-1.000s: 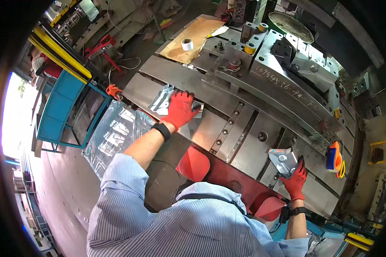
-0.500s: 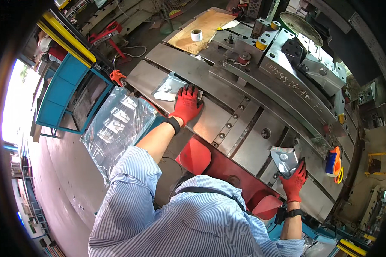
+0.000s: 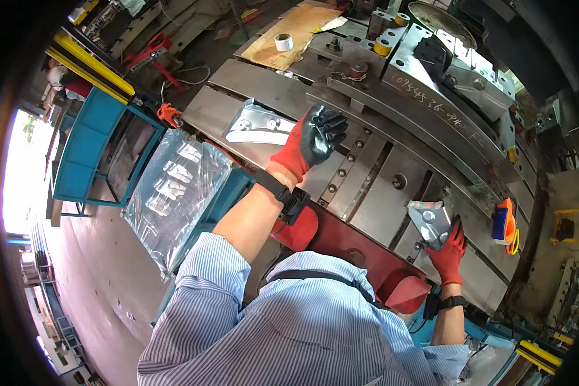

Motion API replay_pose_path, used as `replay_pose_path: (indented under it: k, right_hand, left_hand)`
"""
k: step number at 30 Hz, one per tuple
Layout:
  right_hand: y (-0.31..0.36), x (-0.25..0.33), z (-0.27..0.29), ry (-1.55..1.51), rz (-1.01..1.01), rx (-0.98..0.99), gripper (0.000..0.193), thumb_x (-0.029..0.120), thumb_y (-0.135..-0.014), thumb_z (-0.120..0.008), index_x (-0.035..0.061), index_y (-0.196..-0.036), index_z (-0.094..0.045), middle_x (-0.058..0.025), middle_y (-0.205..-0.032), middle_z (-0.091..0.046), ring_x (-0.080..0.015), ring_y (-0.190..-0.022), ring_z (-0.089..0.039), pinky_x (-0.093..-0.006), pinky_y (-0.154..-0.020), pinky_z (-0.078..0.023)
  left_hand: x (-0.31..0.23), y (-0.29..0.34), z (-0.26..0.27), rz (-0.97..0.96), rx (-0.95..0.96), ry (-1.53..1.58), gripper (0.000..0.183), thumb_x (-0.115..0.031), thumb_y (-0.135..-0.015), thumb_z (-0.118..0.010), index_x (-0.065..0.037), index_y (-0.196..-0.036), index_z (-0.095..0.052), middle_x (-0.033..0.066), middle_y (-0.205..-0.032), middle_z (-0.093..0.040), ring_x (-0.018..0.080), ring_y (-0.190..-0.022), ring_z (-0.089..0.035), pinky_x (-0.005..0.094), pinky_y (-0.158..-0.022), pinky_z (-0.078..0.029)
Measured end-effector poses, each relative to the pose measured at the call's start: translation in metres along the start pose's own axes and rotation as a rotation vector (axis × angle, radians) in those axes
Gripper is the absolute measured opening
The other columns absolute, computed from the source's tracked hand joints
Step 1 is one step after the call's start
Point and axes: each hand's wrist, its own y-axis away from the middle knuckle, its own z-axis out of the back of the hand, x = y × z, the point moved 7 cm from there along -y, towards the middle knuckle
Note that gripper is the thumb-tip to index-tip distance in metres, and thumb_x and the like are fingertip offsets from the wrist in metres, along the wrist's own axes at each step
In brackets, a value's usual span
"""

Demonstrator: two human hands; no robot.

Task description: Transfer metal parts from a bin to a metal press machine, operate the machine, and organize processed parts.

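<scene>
My left hand (image 3: 315,140), in a red glove with a black-coated palm, is raised over the steel bed (image 3: 305,186). Its palm is turned up into view, its fingers are loosely bent and apart, and it holds nothing. Just left of it a shiny stamped metal part (image 3: 258,123) lies on the bed. My right hand (image 3: 448,255), gloved in red, grips the near right edge of a second stamped metal part (image 3: 431,220) at the bed's front right. Its fingertips are partly hidden.
A heavy steel die (image 3: 444,116) stands along the far side. An orange and blue tape dispenser (image 3: 503,222) sits at right. A white tape roll (image 3: 284,42) rests on brown cardboard (image 3: 296,26). Plastic sheet (image 3: 174,193) with several metal parts lies at left. Red guards (image 3: 405,293) line the front edge.
My left hand has come off the left metal part, moved right and turned its palm into view. My right hand stays at the right part, which has barely moved.
</scene>
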Motion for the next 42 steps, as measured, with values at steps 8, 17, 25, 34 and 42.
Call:
replay_pose_path:
  k: [8,17,25,34,42]
  right_hand:
    - [0.006,-0.005,0.000,-0.067,0.003,-0.051,0.120,0.034,-0.052,-0.087,0.0038,-0.148,-0.021,-0.0222,-0.142,-0.036,-0.0396,-0.129,-0.036,-0.0539,-0.111,-0.024]
    - [-0.001,0.016,0.059,-0.091,0.147,-0.111,0.110,0.038,-0.056,-0.084,-0.0007,-0.143,-0.029,-0.0273,-0.139,-0.036,-0.0435,-0.126,-0.037,-0.0536,-0.106,-0.029]
    - [-0.098,0.053,0.191,0.030,0.335,-0.346,0.106,0.040,-0.060,-0.081,-0.0031,-0.142,-0.029,-0.0290,-0.139,-0.034,-0.0453,-0.128,-0.035,-0.0540,-0.109,-0.026]
    - [-0.278,0.077,0.246,0.235,0.241,-0.264,0.108,0.037,-0.062,-0.084,0.0030,-0.147,-0.026,-0.0274,-0.138,-0.039,-0.0426,-0.129,-0.037,-0.0499,-0.109,-0.029]
    - [-0.341,0.101,0.188,0.627,0.387,-0.289,0.092,0.031,-0.073,-0.072,0.0041,-0.148,-0.026,-0.0266,-0.141,-0.041,-0.0402,-0.131,-0.038,-0.0549,-0.109,-0.025]
  left_hand:
    - [0.011,0.006,0.004,-0.220,-0.032,-0.472,0.047,-0.038,-0.097,-0.052,0.001,-0.122,-0.057,0.0148,-0.118,-0.063,0.0283,-0.110,-0.059,0.0395,-0.102,-0.042]
    - [0.061,0.121,0.031,-0.728,0.140,-1.994,0.048,-0.022,-0.080,-0.066,-0.003,-0.123,-0.054,0.0178,-0.124,-0.053,0.0375,-0.117,-0.047,0.0473,-0.104,-0.035]
    - [0.093,0.151,0.056,-0.820,0.124,-2.112,0.059,-0.024,-0.073,-0.068,-0.007,-0.127,-0.052,0.0138,-0.136,-0.046,0.0366,-0.129,-0.039,0.0521,-0.108,-0.029]
    - [0.093,0.149,0.055,-0.795,0.097,-2.144,0.058,-0.030,-0.073,-0.070,-0.009,-0.123,-0.051,0.0114,-0.132,-0.048,0.0356,-0.127,-0.042,0.0543,-0.106,-0.031]
    - [0.096,0.143,0.070,-0.851,0.101,-2.159,0.056,-0.025,-0.071,-0.070,-0.010,-0.123,-0.053,0.0115,-0.130,-0.048,0.0371,-0.123,-0.044,0.0541,-0.104,-0.033]
